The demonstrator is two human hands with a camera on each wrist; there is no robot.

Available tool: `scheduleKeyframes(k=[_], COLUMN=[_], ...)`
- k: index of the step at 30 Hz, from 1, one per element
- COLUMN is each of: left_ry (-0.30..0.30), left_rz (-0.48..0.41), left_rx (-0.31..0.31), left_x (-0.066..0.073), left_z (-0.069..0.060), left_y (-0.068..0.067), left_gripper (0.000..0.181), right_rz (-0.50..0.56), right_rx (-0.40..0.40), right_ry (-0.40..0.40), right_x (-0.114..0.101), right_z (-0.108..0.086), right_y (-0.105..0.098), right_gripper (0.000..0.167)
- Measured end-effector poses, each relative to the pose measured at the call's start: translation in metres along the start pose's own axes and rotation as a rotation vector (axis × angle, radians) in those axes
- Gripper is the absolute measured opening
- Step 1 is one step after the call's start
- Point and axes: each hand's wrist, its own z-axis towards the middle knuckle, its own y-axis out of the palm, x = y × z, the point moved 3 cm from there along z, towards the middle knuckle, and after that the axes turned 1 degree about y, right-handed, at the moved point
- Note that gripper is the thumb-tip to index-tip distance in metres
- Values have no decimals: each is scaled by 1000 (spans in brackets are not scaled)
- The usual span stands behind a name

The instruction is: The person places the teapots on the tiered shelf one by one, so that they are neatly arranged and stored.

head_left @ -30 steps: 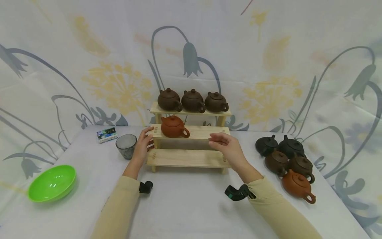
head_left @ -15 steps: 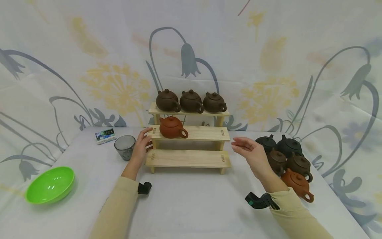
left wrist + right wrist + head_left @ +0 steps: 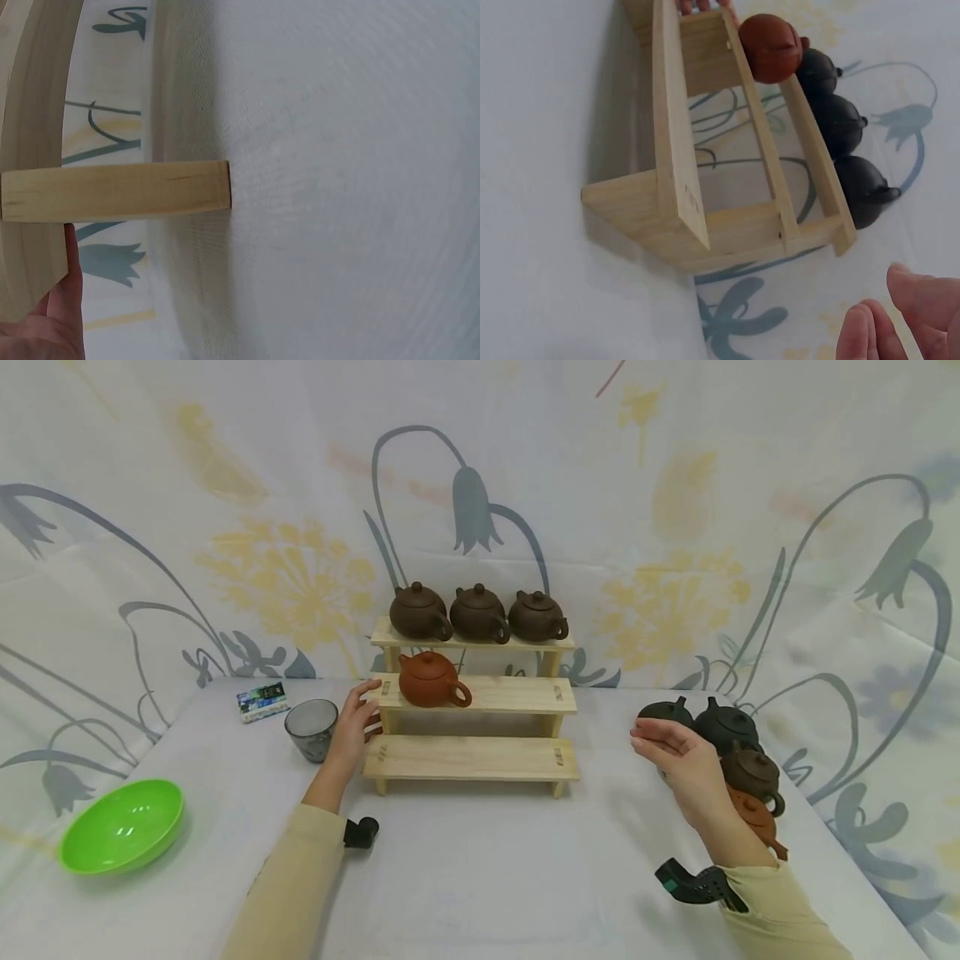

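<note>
My left hand grips the left end of the middle board of a three-step wooden display stand; fingers show above and below that board. A reddish-brown teapot stands toward the left of this step, handle to the right. Three dark brown teapots line the top step. My right hand hovers before a group of teapots at the right, thumb and fingers a little apart, holding nothing. Around it are black teapots, a dark brown teapot and an orange-brown teapot, partly hidden by the hand.
A smoky glass cup stands left of the left hand, with a small colourful box behind it. A bright green bowl sits at the far left. Behind the white-covered table hangs a floral cloth.
My right hand has moved rightward from beside the stand to the teapot group, covering some of it. The left hand stays at the stand; the teapots on the steps have not moved.
</note>
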Motion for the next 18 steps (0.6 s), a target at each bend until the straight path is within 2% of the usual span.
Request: scheduleKeyframes(k=[12, 14, 18], left_ry=[20, 22, 15], left_rz=[15, 16, 16], left_rx=[-7, -8, -4], left_x=[2, 3, 2], left_z=[-1, -1, -2], left_y=[1, 2, 1], left_gripper=[42, 42, 42], right_rz=[33, 9, 15], right_rx=[76, 80, 115], right_ry=[81, 90, 74], right_x=[17, 30, 71], right_z=[-19, -18, -13], right_y=[-44, -57, -88], right_gripper=[33, 37, 48])
